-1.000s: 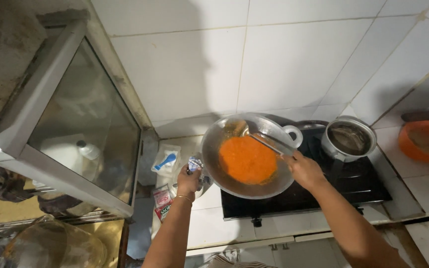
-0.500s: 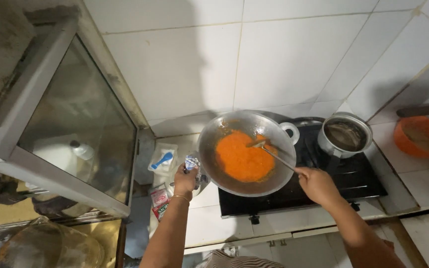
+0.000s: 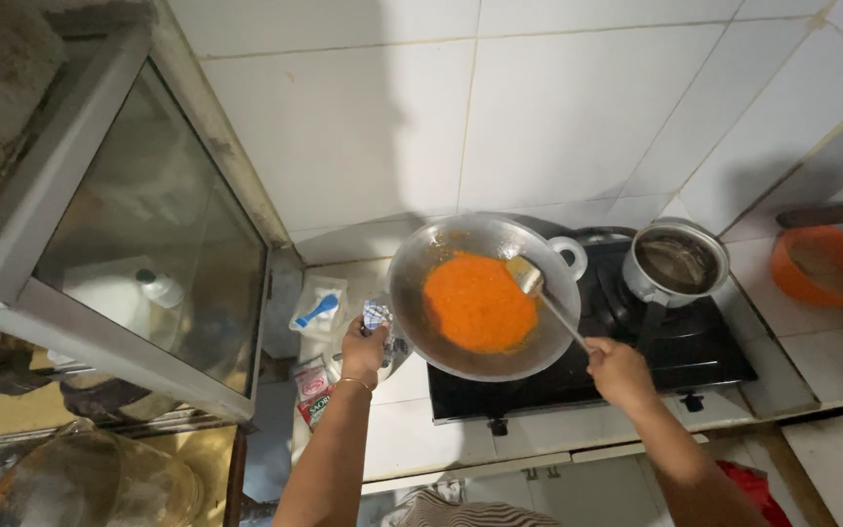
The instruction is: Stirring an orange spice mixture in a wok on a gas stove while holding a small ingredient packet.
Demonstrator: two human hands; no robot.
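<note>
The left hand [image 3: 363, 344] was closed on the handle of the wok [image 3: 485, 296], mid-frame on the black stove [image 3: 675, 351]. The right hand [image 3: 619, 371] gripped a metal spatula [image 3: 539, 293], its blade touching the orange sauce [image 3: 478, 303].

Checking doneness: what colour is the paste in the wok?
Bright orange paste, spread across the wok bottom; the head view shows it.

A grey metal wok [image 3: 485, 293] holds bright orange sauce [image 3: 478, 303], on a black stove [image 3: 636, 351] set on a white tiled desk [image 3: 412, 439]. At the desk's right edge stands an orange bowl [image 3: 826, 265]; near its left edge lie a red packet [image 3: 314, 387] and a clear packet with a blue spoon [image 3: 320, 306]
</note>
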